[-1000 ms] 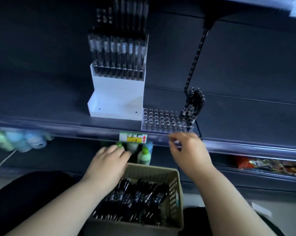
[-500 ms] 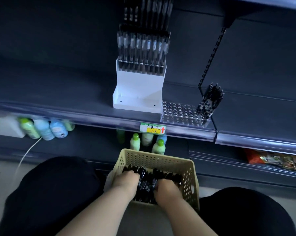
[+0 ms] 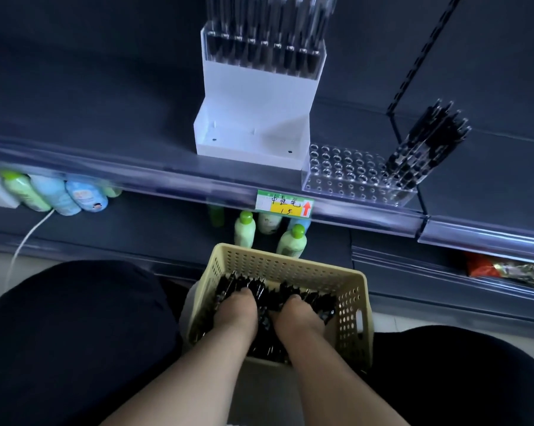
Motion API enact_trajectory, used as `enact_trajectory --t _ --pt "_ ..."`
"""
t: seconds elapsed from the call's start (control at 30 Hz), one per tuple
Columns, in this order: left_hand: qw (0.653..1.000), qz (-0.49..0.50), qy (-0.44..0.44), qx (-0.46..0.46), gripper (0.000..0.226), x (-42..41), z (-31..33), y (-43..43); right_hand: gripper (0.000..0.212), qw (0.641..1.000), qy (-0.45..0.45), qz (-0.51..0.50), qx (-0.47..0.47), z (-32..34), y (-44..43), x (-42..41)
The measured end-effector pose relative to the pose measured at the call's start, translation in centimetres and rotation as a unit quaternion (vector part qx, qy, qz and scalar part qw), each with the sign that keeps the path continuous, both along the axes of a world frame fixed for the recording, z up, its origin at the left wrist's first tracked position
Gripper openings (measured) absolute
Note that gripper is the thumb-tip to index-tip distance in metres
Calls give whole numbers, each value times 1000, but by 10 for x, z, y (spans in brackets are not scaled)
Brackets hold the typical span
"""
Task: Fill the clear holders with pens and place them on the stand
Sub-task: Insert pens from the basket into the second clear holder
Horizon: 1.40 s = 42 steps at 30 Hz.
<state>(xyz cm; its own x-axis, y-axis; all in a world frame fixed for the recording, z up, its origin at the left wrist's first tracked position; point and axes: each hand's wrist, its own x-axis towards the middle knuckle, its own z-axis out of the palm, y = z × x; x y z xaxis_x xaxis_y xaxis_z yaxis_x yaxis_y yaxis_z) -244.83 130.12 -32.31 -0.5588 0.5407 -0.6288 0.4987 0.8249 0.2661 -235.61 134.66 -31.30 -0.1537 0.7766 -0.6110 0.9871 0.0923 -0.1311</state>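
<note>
Dark shelf (image 3: 106,118), clear drilled holder (image 3: 345,176), black pens (image 3: 425,146) bunched rightmost. Left hand (image 3: 236,313), right hand (image 3: 299,316) sunk in beige perforated basket (image 3: 290,259); fingers' grip hidden.

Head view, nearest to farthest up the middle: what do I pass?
left hand and right hand among the pens in the basket → green-capped bottles → price label → white stand → filled clear holder at its top.
</note>
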Motion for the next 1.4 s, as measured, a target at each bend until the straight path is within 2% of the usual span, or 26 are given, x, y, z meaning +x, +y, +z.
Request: enact_trajectory --t 0.13,0.27,0.37,0.53,0.63,0.7,0.77,0.9,1.03,1.17,1.23,1.33,1.4 --pt "998 -51 28 -32 45 2 -7 5 38 1000 -4 -24 -5 -6 5 -5" --pt "997 -61 37 -25 33 4 -8 3 33 996 26 -70 -45 -6 8 -5" --pt "999 -21 29 17 26 4 -4 -3 30 989 76 -110 -65 -1 9 -1" --pt "987 -9 55 151 20 4 18 -10 16 974 199 -102 -47 19 7 7" --pt "967 16 51 248 17 10 43 -12 50 947 293 -134 -7 44 0 12" --pt "948 47 36 311 24 14 61 -13 67 937 333 -98 30 62 -2 16" --pt "925 57 28 374 26 18 82 -13 73 925 368 -50 83 84 -2 20" --pt "892 23 26 450 18 20 129 -7 51 891 418 -41 174 129 8 35" --pt "854 19 18 519 10 17 163 0 25 840 497 -84 202 166 24 56" --pt "807 42 -57 586 15 12 191 12 18 783 525 -89 322 203 51 72" --pt "791 24 -63 608 14 9 207 23 10 760 519 -73 384 224 68 77" --pt "771 -13 -58 634 13 5 233 51 21 723 520 -37 453 259 97 80" --pt "764 -42 -54 642 15 2 249 75 26 718 511 -17 472 276 116 78"
